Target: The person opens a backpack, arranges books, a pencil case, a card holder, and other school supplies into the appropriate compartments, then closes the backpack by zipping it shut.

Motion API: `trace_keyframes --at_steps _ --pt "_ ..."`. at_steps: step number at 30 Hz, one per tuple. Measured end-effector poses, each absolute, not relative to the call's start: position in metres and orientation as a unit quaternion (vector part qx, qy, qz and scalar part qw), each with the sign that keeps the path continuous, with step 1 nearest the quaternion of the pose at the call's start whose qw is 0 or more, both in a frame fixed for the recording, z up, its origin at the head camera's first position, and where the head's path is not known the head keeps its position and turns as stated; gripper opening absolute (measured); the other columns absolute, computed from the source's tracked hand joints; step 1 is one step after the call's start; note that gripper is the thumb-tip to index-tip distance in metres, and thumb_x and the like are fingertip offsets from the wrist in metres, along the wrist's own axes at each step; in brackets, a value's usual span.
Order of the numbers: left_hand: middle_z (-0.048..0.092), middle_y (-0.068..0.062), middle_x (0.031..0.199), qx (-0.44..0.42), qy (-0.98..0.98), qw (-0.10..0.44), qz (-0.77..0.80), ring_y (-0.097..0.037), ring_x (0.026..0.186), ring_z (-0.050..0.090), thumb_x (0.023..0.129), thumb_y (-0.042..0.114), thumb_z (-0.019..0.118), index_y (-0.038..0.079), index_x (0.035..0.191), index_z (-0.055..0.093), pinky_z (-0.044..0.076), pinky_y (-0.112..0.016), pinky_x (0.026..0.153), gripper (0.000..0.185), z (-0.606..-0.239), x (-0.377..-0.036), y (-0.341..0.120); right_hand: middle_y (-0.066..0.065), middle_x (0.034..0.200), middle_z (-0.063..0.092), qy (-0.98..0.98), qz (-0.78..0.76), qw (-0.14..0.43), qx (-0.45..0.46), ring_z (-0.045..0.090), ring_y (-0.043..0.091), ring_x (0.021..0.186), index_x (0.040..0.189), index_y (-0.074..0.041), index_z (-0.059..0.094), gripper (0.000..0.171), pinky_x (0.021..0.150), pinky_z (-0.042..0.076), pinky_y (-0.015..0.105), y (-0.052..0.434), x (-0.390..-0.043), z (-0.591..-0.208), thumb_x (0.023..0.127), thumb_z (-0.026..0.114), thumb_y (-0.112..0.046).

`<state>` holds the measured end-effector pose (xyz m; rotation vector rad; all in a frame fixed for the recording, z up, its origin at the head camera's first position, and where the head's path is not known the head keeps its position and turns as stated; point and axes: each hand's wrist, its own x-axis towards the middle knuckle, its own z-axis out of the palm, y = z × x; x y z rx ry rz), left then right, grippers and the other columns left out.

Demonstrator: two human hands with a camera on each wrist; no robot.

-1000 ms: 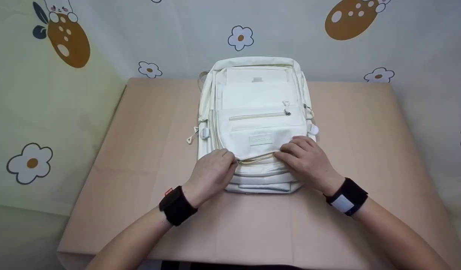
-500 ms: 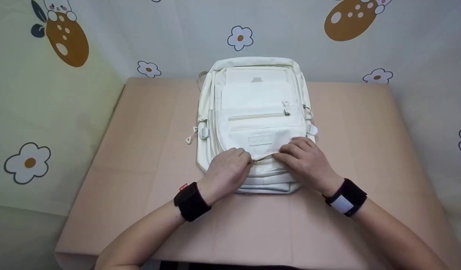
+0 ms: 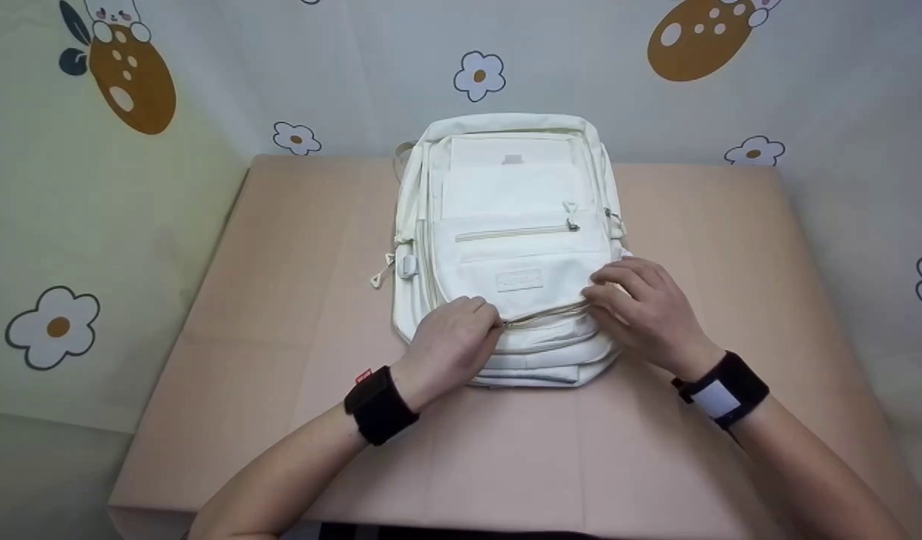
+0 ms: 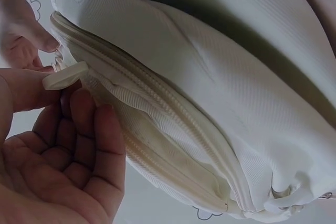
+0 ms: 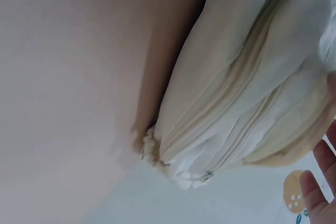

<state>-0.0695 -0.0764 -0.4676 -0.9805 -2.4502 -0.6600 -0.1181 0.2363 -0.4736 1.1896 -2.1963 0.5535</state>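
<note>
A cream-white backpack (image 3: 528, 187) lies on its back, front pockets facing up. At its lower front runs a curved zipper (image 4: 152, 90), partly open. My left hand (image 3: 457, 337) is at this zipper, and in the left wrist view its thumb and finger pinch the pale zipper pull (image 4: 65, 76). Farther right along the same zipper, my right hand (image 3: 648, 315) holds the pocket's edge between thumb and fingertips. In the right wrist view, only some of the right hand's fingers (image 5: 325, 166) show, beside the bag's layered lower side (image 5: 236, 93).
The backpack rests on a table (image 3: 303, 262) with a tan cover. Another short zipper (image 3: 517, 232) crosses the bag above a stitched label. A loose strap end (image 3: 382, 271) sticks out at its left side. Patterned curtains (image 3: 370, 75) hang behind and at the sides.
My left hand has drawn the zipper pull rightward along the pocket, then stayed there. My right hand has since shifted right along the pocket edge, uncovering more of the zipper.
</note>
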Motion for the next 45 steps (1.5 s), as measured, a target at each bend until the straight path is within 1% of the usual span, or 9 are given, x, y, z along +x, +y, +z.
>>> trace_keyframes --at_steps 6,15,21,26,33,36,40,42,45 --pt "0.062 0.002 0.080 -0.352 -0.883 0.202 -0.234 -0.016 0.068 0.058 0.095 0.008 0.066 0.010 0.092 0.068 0.046 -0.030 0.058 0.004 -0.468 -0.069 -0.077 0.012 0.116 0.068 -0.833 0.199 0.272 0.439 0.061 0.035 0.114 0.110 -0.008 0.074 0.027 0.104 0.042 0.046 0.244 -0.123 -0.476 0.084 0.080 -0.002" --pt "0.063 0.001 0.079 -0.354 -0.886 0.200 -0.225 -0.016 0.068 0.058 0.096 0.009 0.067 0.009 0.091 0.068 0.046 -0.030 0.058 0.004 -0.464 -0.068 -0.075 0.012 0.111 0.068 -0.833 0.192 0.278 0.438 0.063 0.034 0.111 0.108 -0.006 0.075 0.029 0.101 0.045 0.045 0.243 -0.123 -0.477 0.081 0.082 0.002" --pt "0.060 0.001 0.076 -0.357 -0.884 0.214 -0.213 -0.017 0.065 0.057 0.095 0.008 0.068 0.010 0.087 0.067 0.045 -0.031 0.056 0.008 -0.461 -0.070 -0.065 0.012 0.110 0.069 -0.835 0.194 0.275 0.436 0.063 0.034 0.110 0.108 -0.006 0.075 0.031 0.098 0.047 0.047 0.243 -0.122 -0.477 0.080 0.083 0.003" --pt "0.058 0.002 0.073 -0.361 -0.886 0.225 -0.186 -0.017 0.063 0.055 0.097 0.011 0.066 0.011 0.084 0.066 0.043 -0.030 0.054 0.013 -0.458 -0.072 -0.051 0.012 0.109 0.069 -0.835 0.204 0.272 0.433 0.064 0.034 0.109 0.107 -0.006 0.075 0.028 0.096 0.048 0.048 0.241 -0.122 -0.477 0.081 0.081 0.003" --pt "0.060 0.002 0.074 -0.374 -0.889 0.226 -0.139 -0.016 0.065 0.056 0.100 0.015 0.061 0.012 0.084 0.067 0.044 -0.029 0.056 0.017 -0.456 -0.078 -0.035 0.010 0.109 0.069 -0.831 0.201 0.287 0.433 0.064 0.032 0.108 0.106 -0.007 0.075 0.024 0.095 0.049 0.045 0.240 -0.122 -0.481 0.084 0.081 -0.001" --pt "0.061 0.002 0.075 -0.374 -0.891 0.215 -0.139 -0.017 0.066 0.057 0.100 0.016 0.062 0.012 0.085 0.067 0.044 -0.029 0.056 0.016 -0.455 -0.078 -0.035 0.011 0.109 0.069 -0.833 0.198 0.283 0.432 0.064 0.032 0.109 0.107 -0.007 0.075 0.023 0.096 0.048 0.045 0.240 -0.123 -0.481 0.085 0.080 -0.002" --pt "0.060 0.003 0.075 -0.376 -0.890 0.198 -0.165 -0.016 0.065 0.055 0.098 0.020 0.068 0.012 0.085 0.068 0.044 -0.029 0.057 0.015 -0.453 -0.078 -0.040 0.010 0.110 0.069 -0.836 0.195 0.280 0.431 0.063 0.032 0.110 0.107 -0.007 0.075 0.024 0.096 0.048 0.045 0.241 -0.123 -0.481 0.085 0.080 -0.002" --pt "0.059 0.003 0.075 -0.380 -0.886 0.197 -0.179 -0.015 0.065 0.054 0.096 0.022 0.071 0.012 0.085 0.069 0.044 -0.029 0.057 0.015 -0.453 -0.077 -0.044 0.010 0.111 0.069 -0.837 0.195 0.278 0.430 0.063 0.032 0.110 0.107 -0.007 0.075 0.023 0.097 0.048 0.045 0.241 -0.123 -0.482 0.085 0.080 -0.002" --pt "0.060 0.002 0.079 -0.389 -0.876 0.212 -0.188 -0.017 0.068 0.054 0.094 0.021 0.074 0.012 0.088 0.068 0.044 -0.030 0.059 0.012 -0.454 -0.077 -0.052 0.011 0.111 0.069 -0.836 0.197 0.279 0.430 0.063 0.033 0.110 0.107 -0.007 0.075 0.023 0.097 0.048 0.045 0.241 -0.122 -0.482 0.085 0.080 -0.002"
